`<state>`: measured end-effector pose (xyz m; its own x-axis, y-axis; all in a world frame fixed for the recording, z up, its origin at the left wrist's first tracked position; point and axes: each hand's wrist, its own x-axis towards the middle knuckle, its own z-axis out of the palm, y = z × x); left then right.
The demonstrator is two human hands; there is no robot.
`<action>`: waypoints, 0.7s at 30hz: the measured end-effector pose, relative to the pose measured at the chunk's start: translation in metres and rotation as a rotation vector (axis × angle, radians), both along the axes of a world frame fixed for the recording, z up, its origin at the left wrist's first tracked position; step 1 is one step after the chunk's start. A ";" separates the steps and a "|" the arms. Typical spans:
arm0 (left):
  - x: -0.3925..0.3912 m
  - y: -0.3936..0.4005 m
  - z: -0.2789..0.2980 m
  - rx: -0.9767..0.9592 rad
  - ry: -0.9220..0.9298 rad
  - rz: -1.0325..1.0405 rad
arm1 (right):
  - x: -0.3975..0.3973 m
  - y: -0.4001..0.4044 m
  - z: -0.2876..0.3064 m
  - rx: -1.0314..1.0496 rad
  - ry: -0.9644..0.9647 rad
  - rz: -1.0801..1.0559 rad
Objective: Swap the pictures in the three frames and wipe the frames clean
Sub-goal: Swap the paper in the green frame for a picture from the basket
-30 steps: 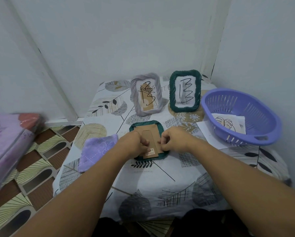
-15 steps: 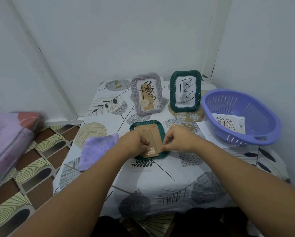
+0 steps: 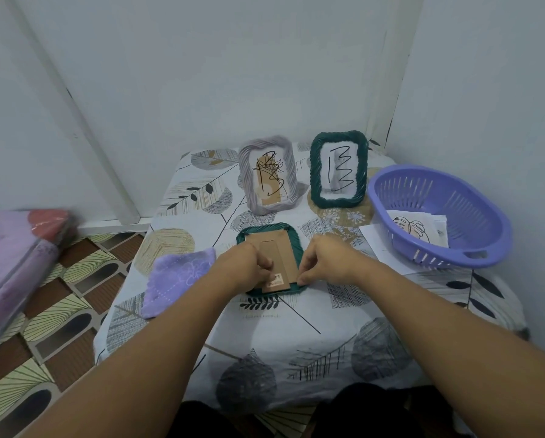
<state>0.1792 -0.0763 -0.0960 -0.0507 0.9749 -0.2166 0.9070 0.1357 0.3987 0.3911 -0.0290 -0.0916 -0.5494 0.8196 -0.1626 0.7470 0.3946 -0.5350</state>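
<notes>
A green frame (image 3: 266, 230) lies face down on the table, its brown cardboard back (image 3: 279, 254) facing up. My left hand (image 3: 244, 268) presses on the back's left edge with curled fingers. My right hand (image 3: 325, 263) pinches the back's lower right corner. A grey frame (image 3: 246, 178) and a second green frame (image 3: 315, 172) stand upright behind, each holding a scribbled picture. A purple cloth (image 3: 178, 276) lies to the left of my left hand.
A purple basket (image 3: 473, 260) at the right holds sheets with a leaf drawing (image 3: 413, 227), and white paper (image 3: 377, 240) lies under it. Walls close in behind and to the right. A wrapped purple bundle (image 3: 9, 263) sits at the far left over patterned floor.
Both hands stay on the face-down frame's back. My right hand's fingers have shifted slightly down to the back's lower right corner.
</notes>
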 end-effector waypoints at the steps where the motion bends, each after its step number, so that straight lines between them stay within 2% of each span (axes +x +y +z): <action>1: 0.000 0.000 0.000 -0.001 -0.004 0.005 | 0.000 0.000 0.000 -0.002 0.001 -0.001; 5: 0.002 0.000 0.002 -0.009 0.005 0.016 | 0.000 -0.002 0.003 0.019 0.001 -0.004; 12: 0.003 -0.003 0.004 -0.017 -0.006 0.009 | -0.010 -0.003 0.013 0.148 -0.136 0.117; 16: 0.003 -0.005 0.009 -0.023 0.017 -0.017 | -0.011 -0.001 0.014 0.139 -0.155 0.130; 19: 0.000 -0.011 0.011 0.086 -0.078 0.072 | -0.008 -0.001 0.015 0.105 -0.122 0.128; 21: -0.009 -0.014 0.009 0.201 -0.042 0.204 | -0.009 -0.002 0.015 0.101 -0.056 0.084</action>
<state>0.1704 -0.0907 -0.0872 -0.2448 0.9692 -0.0266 0.8512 0.2279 0.4727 0.3819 -0.0307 -0.0768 -0.6093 0.7846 -0.1144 0.7366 0.5068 -0.4478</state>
